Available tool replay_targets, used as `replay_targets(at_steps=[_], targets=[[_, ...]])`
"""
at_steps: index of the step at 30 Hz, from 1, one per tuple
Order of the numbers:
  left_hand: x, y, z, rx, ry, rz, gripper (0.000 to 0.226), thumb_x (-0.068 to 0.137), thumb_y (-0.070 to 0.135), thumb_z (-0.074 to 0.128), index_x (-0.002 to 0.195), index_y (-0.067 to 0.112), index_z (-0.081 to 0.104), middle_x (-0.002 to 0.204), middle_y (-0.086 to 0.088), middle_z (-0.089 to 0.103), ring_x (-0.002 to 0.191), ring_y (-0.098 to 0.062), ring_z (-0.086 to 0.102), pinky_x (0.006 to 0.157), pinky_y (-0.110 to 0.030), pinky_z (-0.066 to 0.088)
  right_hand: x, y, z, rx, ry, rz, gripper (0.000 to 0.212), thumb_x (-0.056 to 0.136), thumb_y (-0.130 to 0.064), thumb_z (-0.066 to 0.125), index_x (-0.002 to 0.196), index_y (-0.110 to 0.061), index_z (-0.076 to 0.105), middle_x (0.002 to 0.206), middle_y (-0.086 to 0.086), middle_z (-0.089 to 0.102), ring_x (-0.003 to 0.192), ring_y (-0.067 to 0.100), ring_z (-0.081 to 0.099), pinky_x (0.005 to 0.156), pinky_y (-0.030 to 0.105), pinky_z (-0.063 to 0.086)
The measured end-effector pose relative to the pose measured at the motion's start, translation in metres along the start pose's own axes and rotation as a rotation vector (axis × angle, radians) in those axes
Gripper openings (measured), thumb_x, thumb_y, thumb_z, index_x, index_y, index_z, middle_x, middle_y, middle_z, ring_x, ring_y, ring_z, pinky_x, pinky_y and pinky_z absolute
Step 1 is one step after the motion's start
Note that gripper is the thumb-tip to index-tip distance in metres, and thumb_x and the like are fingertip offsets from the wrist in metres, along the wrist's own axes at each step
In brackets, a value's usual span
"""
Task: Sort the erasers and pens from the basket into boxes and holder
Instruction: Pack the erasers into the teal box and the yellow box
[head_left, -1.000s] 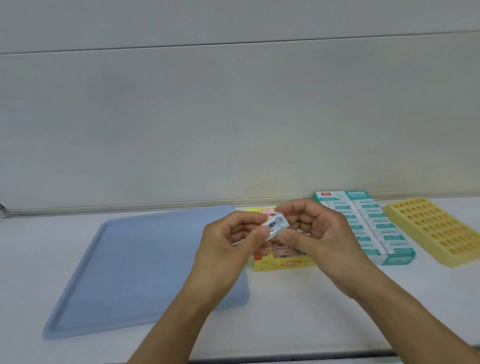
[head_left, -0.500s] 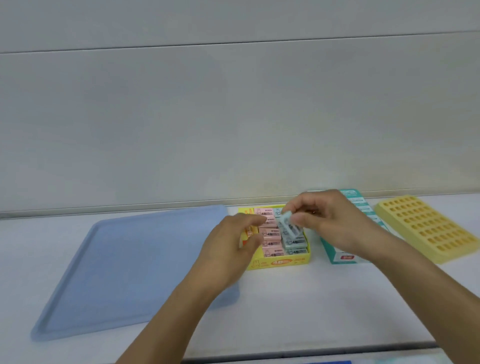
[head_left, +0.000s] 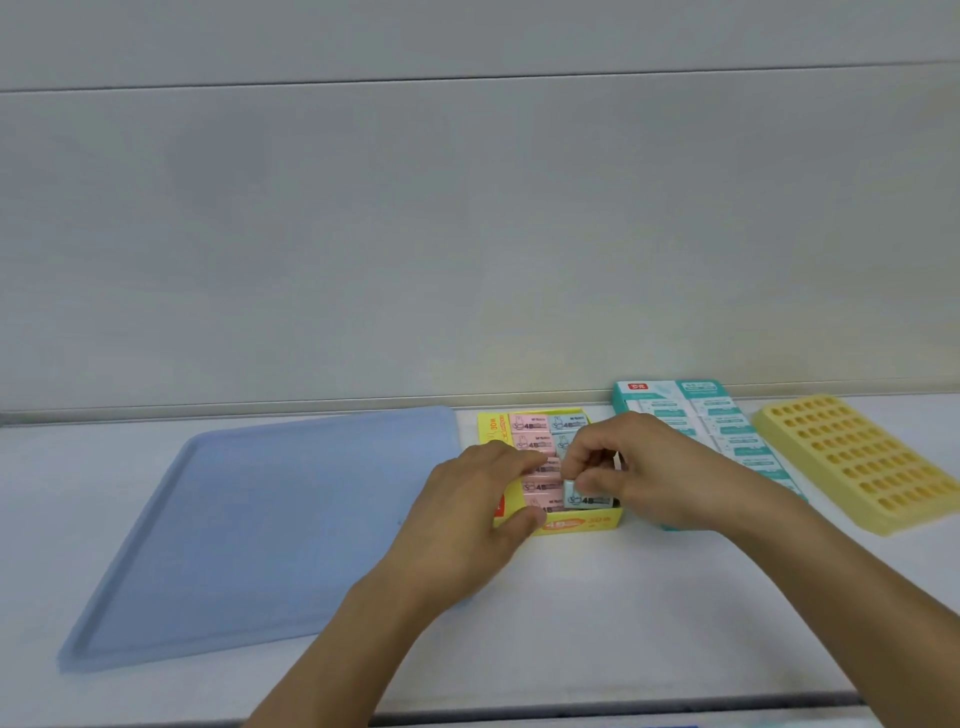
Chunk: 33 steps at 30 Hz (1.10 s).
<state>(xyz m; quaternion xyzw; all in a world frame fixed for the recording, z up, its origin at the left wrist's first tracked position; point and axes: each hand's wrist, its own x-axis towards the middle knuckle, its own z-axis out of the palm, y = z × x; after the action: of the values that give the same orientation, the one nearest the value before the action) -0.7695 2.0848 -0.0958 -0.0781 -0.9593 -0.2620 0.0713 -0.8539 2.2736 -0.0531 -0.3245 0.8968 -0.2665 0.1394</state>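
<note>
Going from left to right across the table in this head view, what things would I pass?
Blue tray → yellow eraser box → teal eraser box → yellow holder with holes.

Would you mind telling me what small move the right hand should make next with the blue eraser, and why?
Probably press it down flat and let go. The right hand pinches the blue eraser at the near right corner of the yellow box, where it looks slightly raised rather than seated level with the pink erasers. The left hand rests on the box's near left edge, steadying it.
</note>
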Motion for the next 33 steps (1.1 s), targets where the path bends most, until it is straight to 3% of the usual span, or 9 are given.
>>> replay_targets(at_steps=[4,9,12,17,22,27,33], targets=[[0.004,0.000,0.005,0.080,-0.011,0.035,0.053,0.085,0.050,0.048,0.134,0.031,0.052,0.132,0.014,0.051,0.121,-0.006,0.044,0.104,-0.030,0.037,0.000,0.003,-0.003,-0.027,-0.055,-0.021,0.020,0.089,-0.016,0.064,0.084,-0.034,0.071,0.081,-0.016,0.064,0.073,-0.002,0.057,0.066,0.016,0.043],[0.005,-0.001,0.007,0.141,0.011,0.050,0.053,0.083,0.054,0.044,0.128,0.030,0.060,0.129,0.014,0.054,0.122,-0.008,0.046,0.103,-0.032,0.037,-0.001,0.005,0.000,-0.178,-0.016,-0.065,0.022,0.092,-0.017,0.059,0.098,-0.032,0.073,0.087,-0.021,0.054,0.085,0.001,0.052,0.082,0.026,0.045],[0.006,0.000,0.008,0.153,0.031,0.080,0.053,0.083,0.058,0.038,0.124,0.033,0.061,0.124,0.015,0.054,0.119,-0.009,0.047,0.099,-0.029,0.036,-0.009,0.009,0.001,-0.238,0.024,-0.088,0.022,0.092,-0.018,0.059,0.106,-0.032,0.070,0.099,-0.019,0.059,0.095,0.004,0.054,0.087,0.029,0.045],[0.013,0.002,0.010,0.208,-0.045,0.167,0.056,0.085,0.061,0.028,0.132,0.044,0.052,0.132,0.016,0.047,0.125,-0.008,0.035,0.102,-0.027,0.023,-0.024,0.023,0.013,-0.143,0.174,-0.176,0.012,0.086,-0.015,0.068,0.091,-0.026,0.072,0.092,-0.013,0.062,0.090,0.007,0.056,0.082,0.034,0.048],[0.020,-0.001,0.009,0.318,-0.014,0.212,0.050,0.086,0.060,0.034,0.124,0.042,0.061,0.125,0.012,0.056,0.121,-0.014,0.045,0.103,-0.040,0.034,-0.029,0.029,0.021,-0.134,0.275,-0.257,0.010,0.082,-0.030,0.063,0.085,-0.028,0.073,0.089,-0.017,0.063,0.089,0.003,0.055,0.074,0.031,0.052],[0.019,-0.003,0.014,0.324,0.011,0.192,0.049,0.087,0.060,0.034,0.126,0.043,0.059,0.127,0.011,0.055,0.121,-0.012,0.043,0.101,-0.039,0.035,-0.029,0.035,0.019,-0.067,0.245,-0.244,0.017,0.077,-0.029,0.068,0.093,-0.030,0.072,0.096,-0.019,0.063,0.095,0.003,0.056,0.081,0.033,0.050],[0.015,-0.003,0.017,0.308,-0.019,0.157,0.056,0.088,0.063,0.024,0.134,0.046,0.050,0.142,0.009,0.046,0.133,-0.012,0.035,0.110,-0.041,0.028,-0.029,0.029,0.026,-0.308,0.247,-0.245,0.020,0.082,-0.030,0.058,0.097,-0.030,0.071,0.094,-0.009,0.061,0.090,0.018,0.054,0.074,0.037,0.045]])
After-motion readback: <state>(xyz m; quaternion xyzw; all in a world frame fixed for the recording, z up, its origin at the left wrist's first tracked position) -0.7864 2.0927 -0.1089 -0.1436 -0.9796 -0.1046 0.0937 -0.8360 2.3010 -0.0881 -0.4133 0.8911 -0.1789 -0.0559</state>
